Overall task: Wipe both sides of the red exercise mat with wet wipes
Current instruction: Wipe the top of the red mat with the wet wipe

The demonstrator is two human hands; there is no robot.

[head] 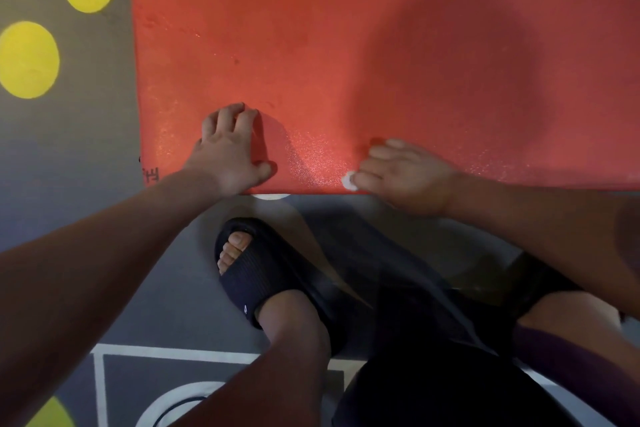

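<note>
The red exercise mat [346, 28] lies flat on the grey floor and fills the upper part of the view; its near edge runs just ahead of my feet. My left hand [230, 149] rests on the mat near that edge, fingers bent with the tips pressing down. My right hand [405, 173] is at the same edge, a little to the right, its fingers curled round a small white wet wipe [349, 181] that peeks out by the fingertips. A damp sheen shows on the mat between my two hands.
The grey floor [69, 166] carries yellow painted circles [27, 59] at the left and white painted lines at the bottom. My left foot in a black slide sandal [256, 274] stands just short of the mat's edge; my right leg is at the lower right.
</note>
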